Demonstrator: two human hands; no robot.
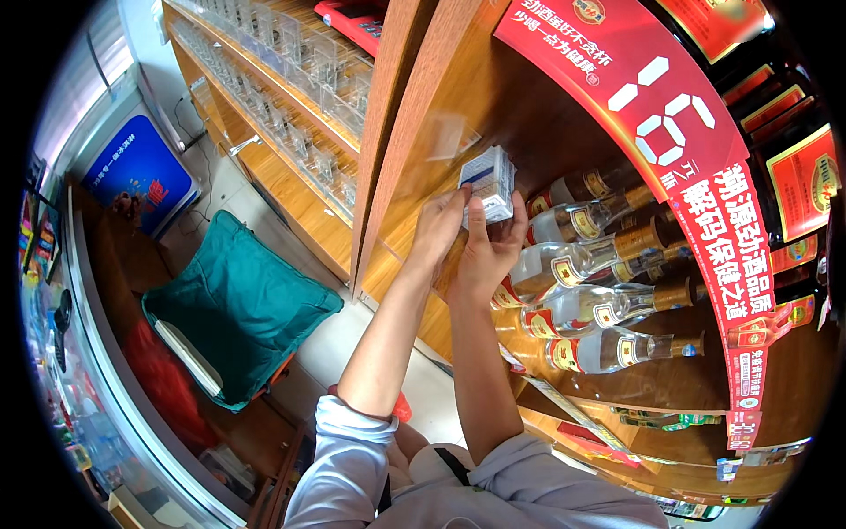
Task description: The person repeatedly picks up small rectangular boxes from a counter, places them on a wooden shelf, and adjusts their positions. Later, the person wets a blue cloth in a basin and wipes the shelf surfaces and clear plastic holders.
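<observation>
Both of my hands are around a small white box (492, 173) with a dark blue band, which may be a stack of thin packs. My left hand (437, 221) grips its near left side. My right hand (492, 248) has its thumb on the near face and its fingers at the right edge. Behind the box is the wooden shelf compartment (429, 172), with a clear plastic piece (449, 135) at its side wall. Close to my right hand stand several clear glass bottles (562, 264) with red and gold labels.
A red price banner (628, 86) runs along the shelf edge above the bottles. At left are wooden shelves with clear plastic dividers (291, 125), a green fabric chair (244, 297), a blue panel (142, 175) and a glass display counter (112, 397). Dark bottles (803, 178) stand far right.
</observation>
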